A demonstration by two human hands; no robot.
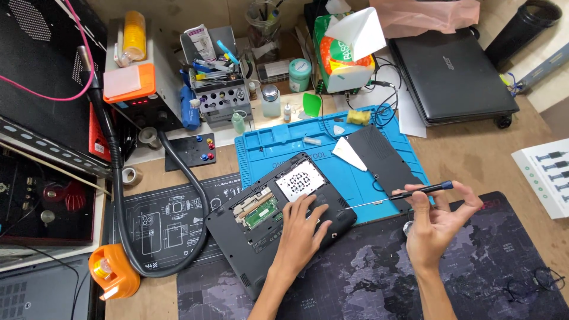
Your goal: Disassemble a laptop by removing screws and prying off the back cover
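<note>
Opened laptop under the left hand, screwdriver in the right

The left hand point(302, 228) lies flat, fingers spread, on the upturned black plastic laptop point(278, 219), which straddles the blue silicone mat point(284, 145) and dark desk pad point(367, 266). The right hand point(435, 222) pinches a slim blue-handled screwdriver point(409, 193). The exposed green board looks fragile; the rigid case edges look safest to grip.
</note>
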